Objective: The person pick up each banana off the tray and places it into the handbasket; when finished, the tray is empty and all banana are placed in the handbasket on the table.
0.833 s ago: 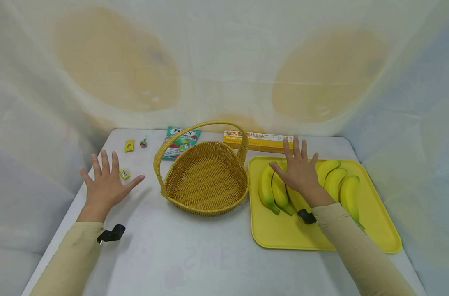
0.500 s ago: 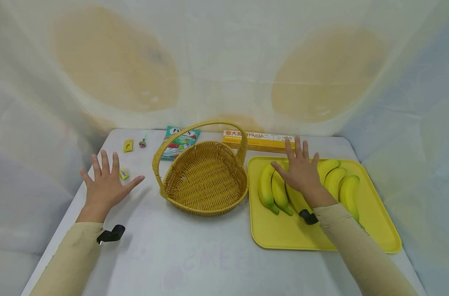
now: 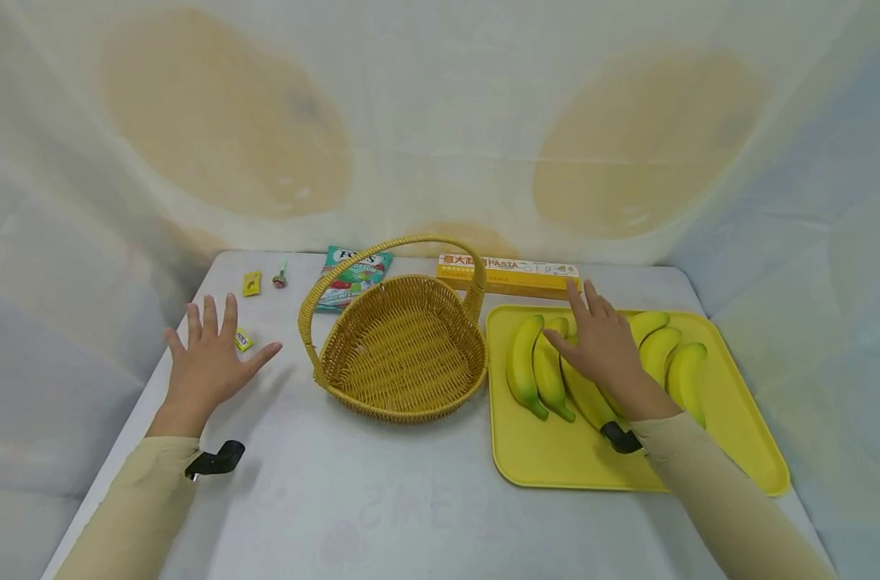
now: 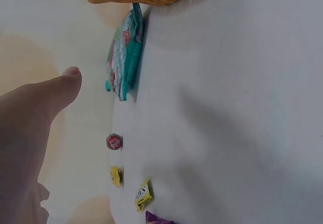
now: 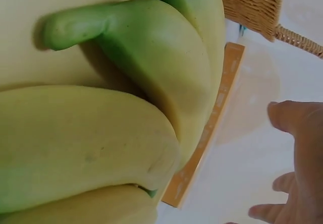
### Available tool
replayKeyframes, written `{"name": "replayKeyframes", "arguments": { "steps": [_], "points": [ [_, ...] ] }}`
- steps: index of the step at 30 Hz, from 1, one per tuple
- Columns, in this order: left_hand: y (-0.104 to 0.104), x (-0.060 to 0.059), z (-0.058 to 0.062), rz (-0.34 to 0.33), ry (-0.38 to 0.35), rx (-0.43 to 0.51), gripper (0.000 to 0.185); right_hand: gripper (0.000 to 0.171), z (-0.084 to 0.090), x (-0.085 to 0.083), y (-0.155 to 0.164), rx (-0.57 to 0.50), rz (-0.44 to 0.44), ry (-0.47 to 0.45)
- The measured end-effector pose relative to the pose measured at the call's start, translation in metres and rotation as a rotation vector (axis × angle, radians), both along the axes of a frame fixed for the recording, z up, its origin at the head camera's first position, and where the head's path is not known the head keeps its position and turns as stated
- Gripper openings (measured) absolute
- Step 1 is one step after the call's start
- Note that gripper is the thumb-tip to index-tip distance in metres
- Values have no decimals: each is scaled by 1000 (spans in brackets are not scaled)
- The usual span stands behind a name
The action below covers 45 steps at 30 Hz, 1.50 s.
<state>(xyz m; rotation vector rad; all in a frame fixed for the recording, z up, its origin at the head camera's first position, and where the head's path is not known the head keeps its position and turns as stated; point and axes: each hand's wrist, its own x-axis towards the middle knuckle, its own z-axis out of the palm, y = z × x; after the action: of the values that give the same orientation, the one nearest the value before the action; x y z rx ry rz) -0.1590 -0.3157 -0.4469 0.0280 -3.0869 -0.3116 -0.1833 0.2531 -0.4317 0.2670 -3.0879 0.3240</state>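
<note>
My left hand (image 3: 206,370) is spread over the left side of the table and holds nothing. Just past its fingers lies a small yellow-green wrapped candy (image 3: 243,340). My right hand (image 3: 605,345) hovers above the yellow tray (image 3: 555,467), fingers extended, with nothing in its grasp. Several bananas (image 3: 526,362) lie on that tray, some partly hidden under the hand and wrist. Between the hands stands a woven basket (image 3: 403,354) with a tall arched handle. In the right wrist view, bananas (image 5: 156,52) fill the left side, apart from the thumb.
Behind the basket rest a teal candy bag (image 3: 338,266) and an orange-and-white pasta box (image 3: 526,276). At the back left are a yellow wrapped candy (image 3: 252,283) and a lollipop (image 3: 279,278). A purple wrapper (image 4: 157,218) shows in the left wrist view. White curtains surround the table.
My right hand has shifted slightly right and toward me, turning so its fingers sit closer together. My left hand has barely moved. The basket, tray and bananas stay in place.
</note>
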Motion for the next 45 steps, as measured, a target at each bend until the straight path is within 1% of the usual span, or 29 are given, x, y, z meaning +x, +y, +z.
{"name": "replayKeyframes", "arguments": {
  "steps": [4, 7, 11, 14, 18, 20, 24, 27, 30, 33, 36, 38, 42, 45],
  "points": [
    [0, 0, 3, -33, 14, 31, 108, 87, 1, 9, 5, -24, 13, -20],
    [3, 1, 8, -63, 37, 86, 99, 84, 3, 17, 15, -40, 7, -35],
    [9, 5, 18, -97, 64, 226, 81, 82, 5, 27, 34, -67, -24, -57],
    [17, 10, 29, -106, 81, 331, 71, 79, 5, 34, 51, -100, -64, -84],
    [29, 14, 38, -152, 114, 493, 58, 76, 2, 45, 82, -116, -122, -106],
    [35, 16, 41, -187, 122, 561, 52, 75, -1, 50, 98, -112, -143, -108],
    [44, 22, 45, -250, 103, 690, 40, 74, -9, 56, 128, -105, -196, -128],
    [50, 25, 48, -311, 97, 801, 37, 75, -15, 58, 145, -103, -230, -174],
    [56, 26, 49, -372, 110, 887, 36, 78, -19, 60, 158, -87, -219, -243],
    [62, 27, 51, -404, 132, 939, 38, 82, -22, 59, 165, -71, -190, -320],
    [67, 27, 52, -393, 145, 971, 40, 85, -26, 59, 170, -70, -184, -365],
    [70, 27, 53, -362, 150, 972, 41, 85, -28, 59, 173, -77, -195, -373],
    [77, 28, 54, -305, 147, 966, 40, 86, -29, 60, 174, -91, -206, -346],
    [79, 29, 54, -286, 141, 959, 38, 86, -22, 61, 170, -104, -202, -303]
  ]
}}
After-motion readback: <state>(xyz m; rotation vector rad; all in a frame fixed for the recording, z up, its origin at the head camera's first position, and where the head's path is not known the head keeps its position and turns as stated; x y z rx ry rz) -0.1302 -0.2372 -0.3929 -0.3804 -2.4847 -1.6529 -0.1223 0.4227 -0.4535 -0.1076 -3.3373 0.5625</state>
